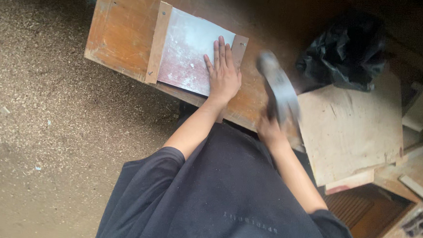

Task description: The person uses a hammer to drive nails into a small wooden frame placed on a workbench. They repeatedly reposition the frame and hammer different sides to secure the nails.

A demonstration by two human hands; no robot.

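1. Head view: left hand [223, 76] is lying flat, fingers spread, pressing the dusty reddish-white flat panel [188, 52] on the brown wooden table [122, 27].
2. Right hand [269, 130], at 4 o'clock of the panel, is gripping a motion-blurred grey hammer [278, 91]; keeping fingers off the wooden edge strip [239, 48] seems wise.

The left hand [223, 75] lies flat, fingers together, on a dusty reddish-white sheet [188, 50] framed by two thin wooden strips [158, 43] on the brown worktop [122, 27]. The right hand [269, 129] grips a motion-blurred hammer [278, 88] raised above the worktop's near edge. A crumpled black plastic bag [345, 49] sits beside a pale plywood board [351, 126]. Sawdust covers the floor [43, 100].
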